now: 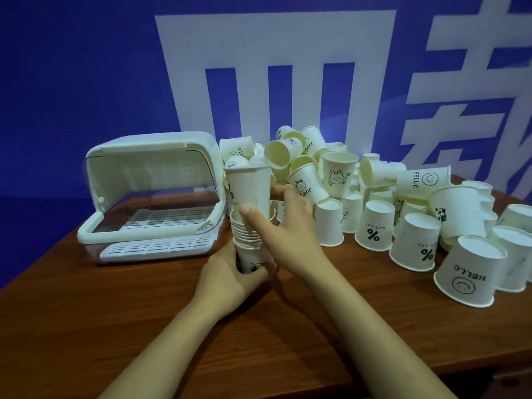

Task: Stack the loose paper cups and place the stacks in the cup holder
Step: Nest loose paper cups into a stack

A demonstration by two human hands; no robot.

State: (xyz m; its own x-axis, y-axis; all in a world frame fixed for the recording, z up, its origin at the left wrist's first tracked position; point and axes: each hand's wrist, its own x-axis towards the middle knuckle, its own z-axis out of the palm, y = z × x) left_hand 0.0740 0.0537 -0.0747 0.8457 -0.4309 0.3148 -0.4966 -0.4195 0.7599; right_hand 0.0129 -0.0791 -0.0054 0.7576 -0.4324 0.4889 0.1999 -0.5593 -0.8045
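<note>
Left hand point(230, 276), forearm reaching in from the tabletop's point(144, 326) near edge, has its grip wrapped round the base of the cup stack point(250, 234), held upright with its long axis vertical and mouths up, just off the open cup holder's point(149, 194) right side. Right hand point(283, 226) angles across, thumb pressed on the partly seated top cup point(250, 187), fingers reaching behind it. Loose cups point(374, 197) crowd the far right corner, most of the nearer ones mouth down, printed "HELLO", "%", "NICE DAY", "Bear".
</note>
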